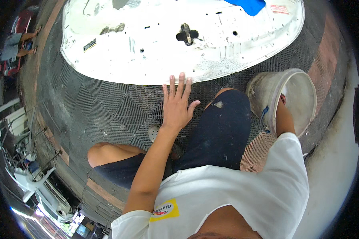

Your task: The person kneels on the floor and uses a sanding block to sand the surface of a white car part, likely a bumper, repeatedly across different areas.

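Observation:
A large white car body panel (167,55) with holes and a cross-shaped opening lies in front of me. My left hand (177,105) is open, its fingers stretched out and its fingertips at the panel's near edge. Foamy suds (221,65) wet the surface to the right of those fingers. My right forearm reaches into a whitish plastic bucket (263,85) on my right. Little of my right hand (282,102) shows inside; its fingers are hidden, and a small reddish patch is next to it.
A blue cloth (249,6) lies on the panel's far right part. Black ribbed mats (107,107) cover the floor, with reddish strips (325,59) among them. A pale wall (339,131) runs along the right. Far left, another person's legs (28,44) and car parts (32,179) are visible.

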Demonstrator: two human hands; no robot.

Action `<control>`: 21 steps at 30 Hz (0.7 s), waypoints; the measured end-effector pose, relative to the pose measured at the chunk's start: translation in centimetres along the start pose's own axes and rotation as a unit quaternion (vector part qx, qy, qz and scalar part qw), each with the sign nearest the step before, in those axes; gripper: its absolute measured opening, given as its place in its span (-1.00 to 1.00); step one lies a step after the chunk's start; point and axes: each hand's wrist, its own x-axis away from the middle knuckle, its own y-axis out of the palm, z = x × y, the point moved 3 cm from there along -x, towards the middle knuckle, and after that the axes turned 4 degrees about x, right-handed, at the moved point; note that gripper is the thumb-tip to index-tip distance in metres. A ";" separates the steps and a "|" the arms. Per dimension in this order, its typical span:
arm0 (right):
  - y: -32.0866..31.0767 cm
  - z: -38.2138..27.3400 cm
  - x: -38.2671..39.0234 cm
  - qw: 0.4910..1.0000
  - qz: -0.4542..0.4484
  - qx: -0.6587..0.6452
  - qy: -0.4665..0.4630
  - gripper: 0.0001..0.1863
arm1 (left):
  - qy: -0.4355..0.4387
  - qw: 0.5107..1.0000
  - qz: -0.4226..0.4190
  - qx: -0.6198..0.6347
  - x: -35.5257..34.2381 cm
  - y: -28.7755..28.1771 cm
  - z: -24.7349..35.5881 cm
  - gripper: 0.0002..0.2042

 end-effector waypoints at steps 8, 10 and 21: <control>-4.0 3.4 3.3 0.923 -0.105 -0.368 -0.037 -0.62 | -0.140 0.979 0.085 -0.120 2.2 -3.9 -10.4 -0.28; -9.7 2.7 7.4 0.862 -0.127 -0.463 -0.163 -0.60 | -0.217 0.959 0.124 -0.135 3.5 -4.5 -13.2 -0.27; -5.5 -29.5 32.9 0.741 0.171 -0.104 -0.641 -0.80 | 0.030 0.994 -0.011 0.107 -4.6 -0.9 4.6 -0.47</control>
